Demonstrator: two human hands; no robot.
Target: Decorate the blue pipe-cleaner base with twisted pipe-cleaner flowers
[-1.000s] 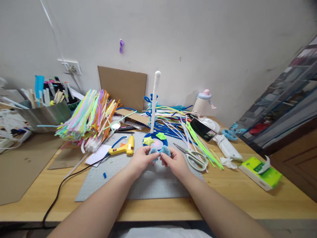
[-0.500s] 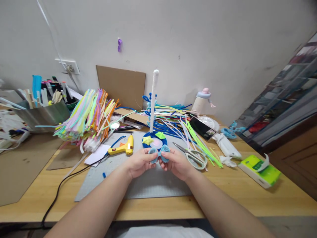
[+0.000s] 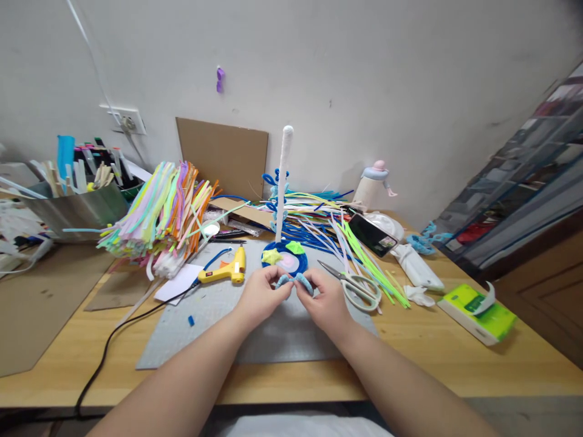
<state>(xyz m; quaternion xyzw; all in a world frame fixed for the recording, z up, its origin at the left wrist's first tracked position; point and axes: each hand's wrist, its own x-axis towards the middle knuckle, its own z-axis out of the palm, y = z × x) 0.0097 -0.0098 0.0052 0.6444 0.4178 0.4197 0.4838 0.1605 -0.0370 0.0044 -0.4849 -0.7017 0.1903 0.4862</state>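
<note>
One fuzzy blue piece (image 3: 304,284) — fingers (image 3: 281,295) of left hand (image 3: 259,296), right hand (image 3: 327,298) pinching it.

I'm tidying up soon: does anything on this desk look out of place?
A small blue scrap lies loose on the grey mat, and a crumpled white scrap sits near the green packet; both look like stray litter.
</note>
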